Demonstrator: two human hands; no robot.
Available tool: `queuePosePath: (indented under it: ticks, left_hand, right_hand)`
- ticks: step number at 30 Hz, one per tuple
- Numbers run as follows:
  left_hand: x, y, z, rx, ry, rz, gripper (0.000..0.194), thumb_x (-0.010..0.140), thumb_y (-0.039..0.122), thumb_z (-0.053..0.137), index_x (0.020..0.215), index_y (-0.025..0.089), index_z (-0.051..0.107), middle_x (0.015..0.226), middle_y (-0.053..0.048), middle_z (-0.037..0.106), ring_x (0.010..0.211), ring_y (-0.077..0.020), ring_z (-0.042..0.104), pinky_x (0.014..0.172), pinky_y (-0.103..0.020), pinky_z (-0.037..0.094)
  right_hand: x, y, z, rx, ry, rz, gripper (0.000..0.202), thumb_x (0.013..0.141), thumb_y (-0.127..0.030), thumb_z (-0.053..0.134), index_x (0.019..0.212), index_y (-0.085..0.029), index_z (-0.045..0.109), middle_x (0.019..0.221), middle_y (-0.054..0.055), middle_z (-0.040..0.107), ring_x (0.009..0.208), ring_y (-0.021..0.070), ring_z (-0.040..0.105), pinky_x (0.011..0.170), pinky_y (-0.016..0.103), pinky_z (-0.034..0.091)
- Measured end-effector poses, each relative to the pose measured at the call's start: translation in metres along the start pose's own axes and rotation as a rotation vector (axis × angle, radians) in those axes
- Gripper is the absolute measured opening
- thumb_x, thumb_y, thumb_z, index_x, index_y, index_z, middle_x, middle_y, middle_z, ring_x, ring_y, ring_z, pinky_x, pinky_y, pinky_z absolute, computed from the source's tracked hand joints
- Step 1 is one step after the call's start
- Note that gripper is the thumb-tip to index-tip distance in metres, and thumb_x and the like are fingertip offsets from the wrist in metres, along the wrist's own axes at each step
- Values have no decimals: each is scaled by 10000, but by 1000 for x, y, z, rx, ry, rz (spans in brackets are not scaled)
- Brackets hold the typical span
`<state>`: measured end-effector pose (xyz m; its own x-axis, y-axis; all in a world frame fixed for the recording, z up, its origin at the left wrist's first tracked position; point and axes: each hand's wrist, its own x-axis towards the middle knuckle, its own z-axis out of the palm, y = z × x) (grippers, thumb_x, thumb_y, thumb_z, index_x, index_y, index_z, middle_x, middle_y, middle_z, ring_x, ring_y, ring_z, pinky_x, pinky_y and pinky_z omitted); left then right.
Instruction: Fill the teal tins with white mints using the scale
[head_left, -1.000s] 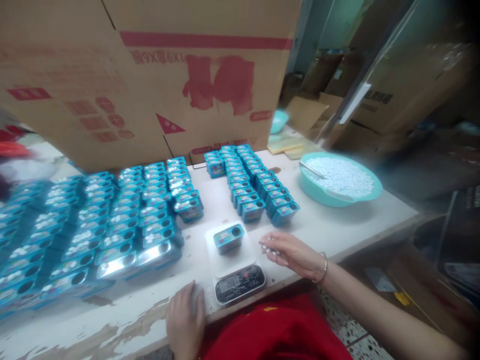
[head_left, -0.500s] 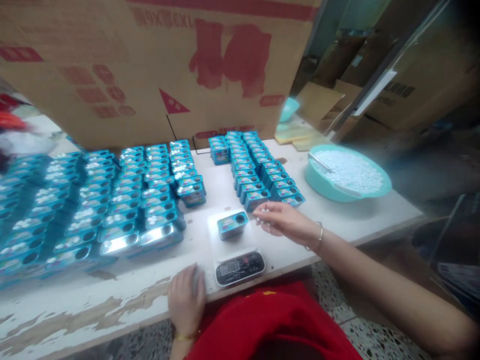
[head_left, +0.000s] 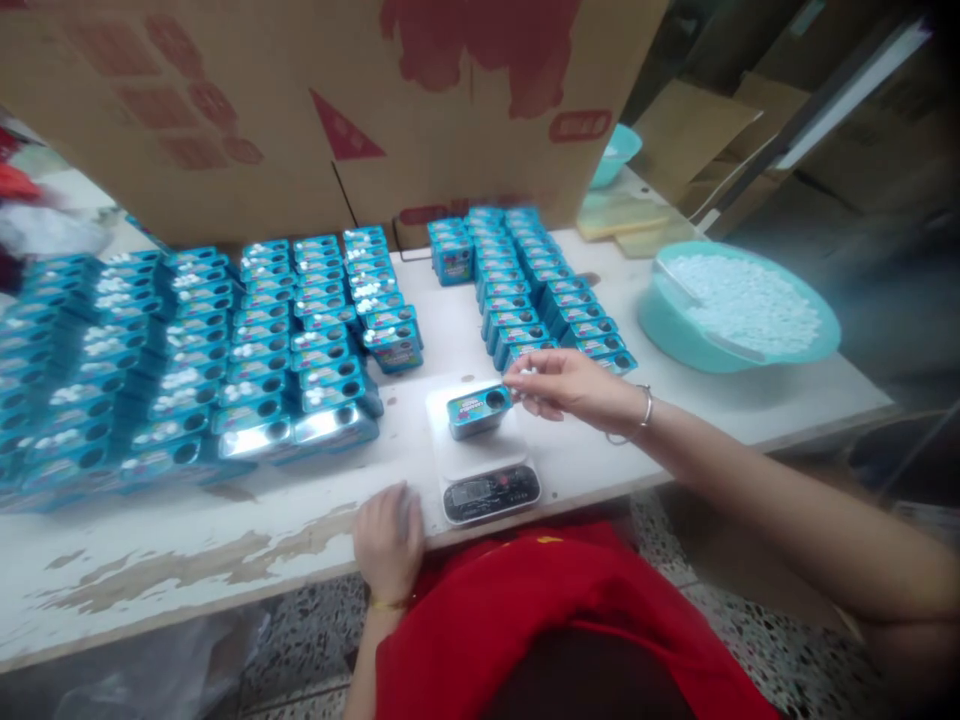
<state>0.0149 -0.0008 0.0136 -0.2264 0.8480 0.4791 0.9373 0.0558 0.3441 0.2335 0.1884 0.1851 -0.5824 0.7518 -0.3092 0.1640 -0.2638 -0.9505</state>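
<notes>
Pinching a few small white bits (head_left: 529, 371) in its bent fingers, the right hand (head_left: 553, 385) is in the middle of the head view. It is right by the end of one blue tub (head_left: 478, 413), near the dark round spot on the tub's top. I cannot tell if the fingertips touch it. The tub sits upright on the white top of a little scale (head_left: 474, 461). The scale's black front, with a small gray screen, faces the person.

The left hand (head_left: 388, 540) rests at the edge of the table (head_left: 300, 535), just left of the scale. Its thumb is apart from its loosely bent fingers.

Many blue tubs (head_left: 259, 350) stand in rows on the left, and lots have white bits on top. More rows of tubs (head_left: 504, 285) stand behind the right hand. A green bowl (head_left: 670, 335) full of white bits is on the right, with a spoon (head_left: 677, 281) in it. A big brown box (head_left: 465, 175) is at the back.
</notes>
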Motion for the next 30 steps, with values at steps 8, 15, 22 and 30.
queuePosePath:
  ticks: [8,15,22,30]
  left_hand:
    - [-1,-1,2,11,-8,-5,218,829,246,563,1026,154,570,938,-88,646,895,-210,561,833,-342,426]
    - [-1,-2,1,5,-10,-9,211,830,246,564,1022,158,569,933,-81,645,886,-208,554,827,-337,425]
    - [-1,-1,2,6,-6,-19,205,830,253,561,1013,164,583,930,-87,650,881,-215,568,815,-348,426]
    - [-1,-1,2,5,-8,-19,198,823,246,570,1000,158,583,918,-88,650,870,-209,567,807,-342,432]
  right_hand:
    - [10,-9,5,-180,-5,22,211,791,-323,643,785,-129,560,501,-31,551,369,40,405,364,176,299]
    - [16,-17,11,-646,-9,-5,96,795,-217,620,832,-128,623,521,-44,519,436,68,482,445,192,357]
    - [17,-23,19,-952,-21,-81,107,766,-158,651,866,-141,683,601,-13,574,581,102,515,578,219,364]
    - [14,-26,21,-904,-6,-126,63,766,-108,615,789,-135,667,618,-1,578,592,102,517,584,226,369]
